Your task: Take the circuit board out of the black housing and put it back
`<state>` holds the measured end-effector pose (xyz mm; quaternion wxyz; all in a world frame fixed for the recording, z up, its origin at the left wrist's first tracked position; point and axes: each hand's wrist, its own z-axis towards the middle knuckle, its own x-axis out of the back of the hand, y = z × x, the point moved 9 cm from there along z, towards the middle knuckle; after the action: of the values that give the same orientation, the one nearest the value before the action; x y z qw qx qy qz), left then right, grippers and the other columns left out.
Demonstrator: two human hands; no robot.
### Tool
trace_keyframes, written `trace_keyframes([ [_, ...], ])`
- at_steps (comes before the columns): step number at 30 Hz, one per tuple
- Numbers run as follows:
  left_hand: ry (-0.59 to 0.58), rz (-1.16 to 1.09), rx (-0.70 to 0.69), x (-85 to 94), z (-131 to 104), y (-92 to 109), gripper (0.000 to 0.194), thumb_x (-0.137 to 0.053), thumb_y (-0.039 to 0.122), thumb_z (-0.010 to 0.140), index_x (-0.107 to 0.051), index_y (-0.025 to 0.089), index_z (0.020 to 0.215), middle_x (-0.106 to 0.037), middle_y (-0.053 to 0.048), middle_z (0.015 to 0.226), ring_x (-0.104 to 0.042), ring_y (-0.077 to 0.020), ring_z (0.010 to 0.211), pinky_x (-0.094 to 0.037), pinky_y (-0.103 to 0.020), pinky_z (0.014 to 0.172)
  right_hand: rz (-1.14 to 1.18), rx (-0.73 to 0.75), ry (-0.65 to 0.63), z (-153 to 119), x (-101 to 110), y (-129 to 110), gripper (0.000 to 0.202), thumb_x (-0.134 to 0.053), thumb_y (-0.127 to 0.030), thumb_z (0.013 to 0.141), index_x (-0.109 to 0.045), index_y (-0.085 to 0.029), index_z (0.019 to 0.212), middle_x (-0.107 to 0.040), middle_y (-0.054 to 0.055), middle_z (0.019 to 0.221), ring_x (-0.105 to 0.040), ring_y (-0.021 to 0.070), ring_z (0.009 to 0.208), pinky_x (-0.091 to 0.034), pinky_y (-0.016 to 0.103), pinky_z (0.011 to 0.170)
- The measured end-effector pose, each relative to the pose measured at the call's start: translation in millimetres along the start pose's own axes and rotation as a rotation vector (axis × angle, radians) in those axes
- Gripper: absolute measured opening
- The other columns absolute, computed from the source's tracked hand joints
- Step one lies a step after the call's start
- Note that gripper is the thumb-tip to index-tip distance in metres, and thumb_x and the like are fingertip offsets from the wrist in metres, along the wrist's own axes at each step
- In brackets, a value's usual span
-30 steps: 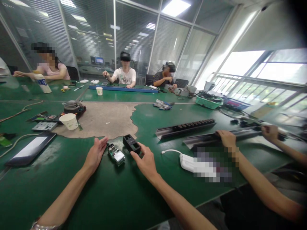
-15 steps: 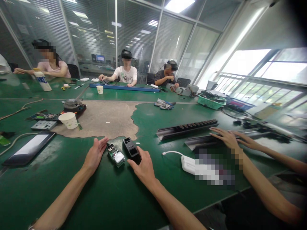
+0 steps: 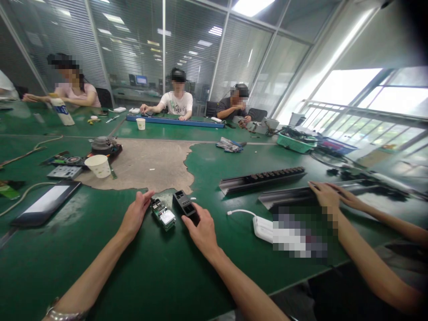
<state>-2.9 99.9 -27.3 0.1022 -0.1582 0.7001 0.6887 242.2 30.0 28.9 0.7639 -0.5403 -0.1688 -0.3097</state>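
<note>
My left hand [image 3: 136,214] rests on the table with its fingers stretched out, holding nothing. Its fingertips are right beside the upper end of a small green circuit board [image 3: 163,214], which carries a silvery white block. Whether they touch the board, I cannot tell. My right hand [image 3: 203,227] has its thumb and fingers around the near end of a black plastic casing [image 3: 182,201] with openings in its top. The casing lies on the table just right of the board, and my hand hides part of its near end.
A co-worker's hands [image 3: 326,195] rest by dark metal channels [image 3: 262,180] on the right. A white device with a cable [image 3: 262,227] lies nearer. To the left are a phone-like slab [image 3: 47,203], a paper cup [image 3: 98,166] and a brown sheet [image 3: 150,171]. Several people sit opposite.
My left fingers have bent slightly beside the circuit board. The co-worker's nearer hand has shifted right along the metal channel. My right hand stays at the casing.
</note>
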Motion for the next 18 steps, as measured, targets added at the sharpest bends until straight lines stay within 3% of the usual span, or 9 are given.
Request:
trace_keyframes([
  [4, 0.005, -0.012, 0.000, -1.1, -3, 4, 0.057, -0.042, 0.059, 0.090, -0.068, 0.013, 0.113, -0.058, -0.016, 0.134, -0.044, -0.0242, 0.134, -0.024, -0.039, 0.116, 0.124, -0.049, -0.009, 3, 7, -8, 0.043, -0.065, -0.034, 0.083, -0.060, -0.021, 0.124, -0.068, 0.007, 0.107, -0.063, 0.0222, 0.089, -0.051, 0.034, 0.078],
  [11, 0.002, -0.038, -0.005, -3.1, -5, 8, 0.056, -0.044, 0.059, 0.090, -0.068, 0.014, 0.113, -0.057, -0.016, 0.135, -0.045, -0.0238, 0.134, -0.024, -0.038, 0.116, 0.167, 0.054, -0.081, 9, -7, -59, 0.039, -0.067, -0.033, 0.081, -0.063, -0.025, 0.119, -0.070, 0.003, 0.103, -0.063, 0.0202, 0.087, -0.051, 0.030, 0.074],
  [18, -0.024, -0.025, 0.002, -5.3, -6, 7, 0.057, -0.045, 0.059, 0.089, -0.066, 0.014, 0.116, -0.056, -0.015, 0.136, -0.044, -0.0255, 0.134, -0.026, -0.041, 0.115, 0.085, 0.105, -0.124, 9, -26, -68, 0.040, -0.070, -0.035, 0.079, -0.064, -0.023, 0.116, -0.070, 0.004, 0.099, -0.063, 0.0213, 0.085, -0.049, 0.033, 0.077],
])
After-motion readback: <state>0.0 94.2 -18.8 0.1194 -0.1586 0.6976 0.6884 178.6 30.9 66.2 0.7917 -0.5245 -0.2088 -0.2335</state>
